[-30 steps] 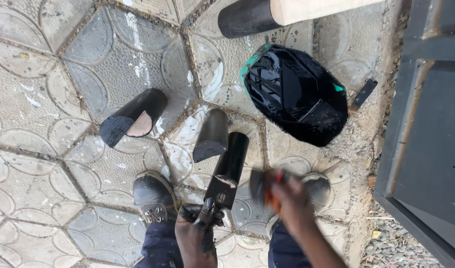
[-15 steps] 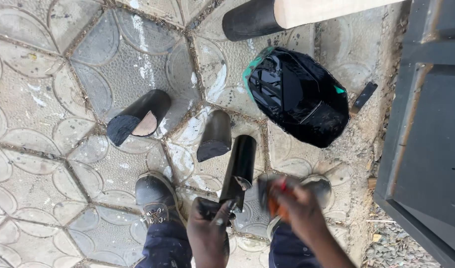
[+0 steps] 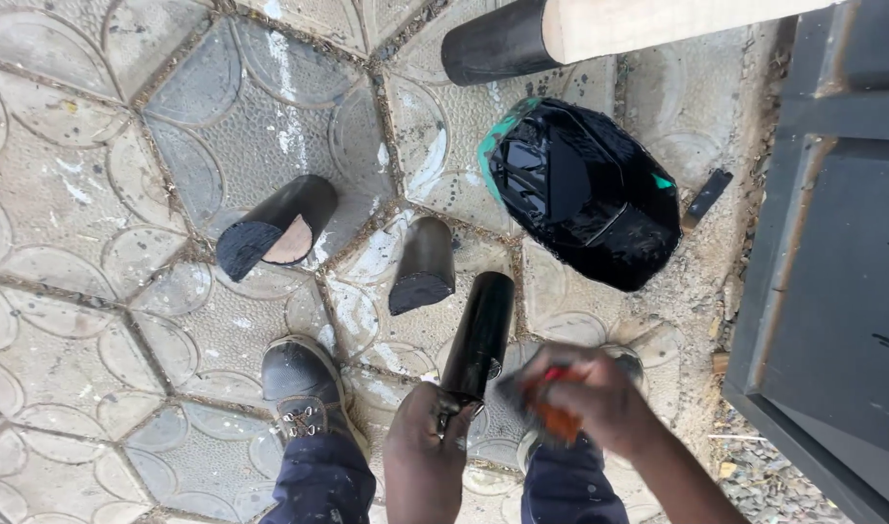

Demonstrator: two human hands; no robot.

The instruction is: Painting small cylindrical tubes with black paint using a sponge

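Observation:
My left hand point(image 3: 423, 446) grips the lower end of a glossy black-painted cylindrical leg point(image 3: 479, 334), which points away from me over the paved ground. My right hand point(image 3: 580, 396) is closed on a paintbrush with an orange-red handle point(image 3: 551, 412), blurred, just right of the leg's lower end. Two more black-painted legs lie on the tiles: a tapered one point(image 3: 275, 225) to the left and a shorter one point(image 3: 423, 264) beside the held leg. A black paint-filled container with a green rim point(image 3: 582, 190) sits beyond my right hand.
A large wooden piece with a black-painted end point(image 3: 522, 39) lies at the top. A dark grey metal door or gate point(image 3: 832, 252) stands at the right. A small dark stick point(image 3: 706, 196) lies by the container. My shoe point(image 3: 304, 383) rests on the patterned tiles.
The held leg has shifted a little to the right and my right hand with the brush has moved up closer to its lower end. The view has drifted slightly.

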